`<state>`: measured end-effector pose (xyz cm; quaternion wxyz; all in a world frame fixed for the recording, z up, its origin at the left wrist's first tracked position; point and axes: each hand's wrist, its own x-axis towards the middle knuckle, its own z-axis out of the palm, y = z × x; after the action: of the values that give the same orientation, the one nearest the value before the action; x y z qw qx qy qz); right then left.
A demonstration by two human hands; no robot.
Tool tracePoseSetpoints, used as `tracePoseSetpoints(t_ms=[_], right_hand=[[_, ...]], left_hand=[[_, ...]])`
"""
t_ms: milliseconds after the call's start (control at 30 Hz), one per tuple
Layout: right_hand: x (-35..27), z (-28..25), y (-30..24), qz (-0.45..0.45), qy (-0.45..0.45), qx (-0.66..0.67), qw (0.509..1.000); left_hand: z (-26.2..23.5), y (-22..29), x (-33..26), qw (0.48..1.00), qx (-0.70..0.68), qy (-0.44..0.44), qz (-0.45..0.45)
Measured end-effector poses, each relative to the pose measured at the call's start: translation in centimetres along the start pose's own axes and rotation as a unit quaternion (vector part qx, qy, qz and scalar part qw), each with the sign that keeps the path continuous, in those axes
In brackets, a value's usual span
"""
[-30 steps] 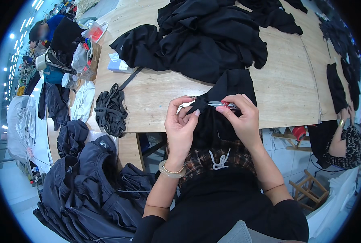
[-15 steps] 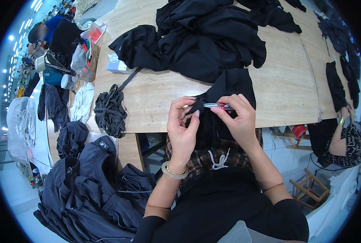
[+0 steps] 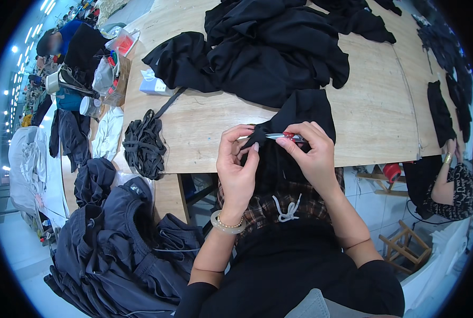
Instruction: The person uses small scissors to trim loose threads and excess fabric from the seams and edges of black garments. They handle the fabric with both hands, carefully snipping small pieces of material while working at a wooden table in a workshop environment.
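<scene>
Between thumb and fingers, my left hand (image 3: 237,164) pinches a fold of a black garment (image 3: 305,114). The cloth runs from the big black heap across the table edge toward my lap. My right hand (image 3: 313,148) is closed around small thread snips (image 3: 274,136) with silver blades and a bit of red at the grip. Their blades point left, right at the pinched fold; whether the tips touch the cloth I cannot tell. Part of the snips is hidden by my right fingers.
A heap of black garments (image 3: 268,53) covers the far middle of the wooden table (image 3: 374,111). To the left are a bundle of dark strips (image 3: 143,146), a tissue pack (image 3: 154,84) and a plastic jar (image 3: 90,107). Dark grey clothes (image 3: 114,249) lie lower left. Another person's arm (image 3: 443,183) shows at right.
My left hand has shifted very slightly left and down with the fold. The snips have turned a little in my right hand, showing more of the red part.
</scene>
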<state>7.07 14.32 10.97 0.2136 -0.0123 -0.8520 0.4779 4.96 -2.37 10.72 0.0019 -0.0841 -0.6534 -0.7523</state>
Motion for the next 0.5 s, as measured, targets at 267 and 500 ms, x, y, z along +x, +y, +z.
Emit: tracePoseSetpoints(t_ms=[267,500], right_hand=[[0.08,0.31,-0.26,-0.006,0.003,0.000,1.000],[0.53,0.02,-0.08,-0.005,0.019,0.011,1.000]], left_hand=[[0.02,-0.05,-0.09,1.000,0.016,-0.008,0.007],[-0.06,-0.03,-0.16,1.000,0.002,0.000,-0.005]])
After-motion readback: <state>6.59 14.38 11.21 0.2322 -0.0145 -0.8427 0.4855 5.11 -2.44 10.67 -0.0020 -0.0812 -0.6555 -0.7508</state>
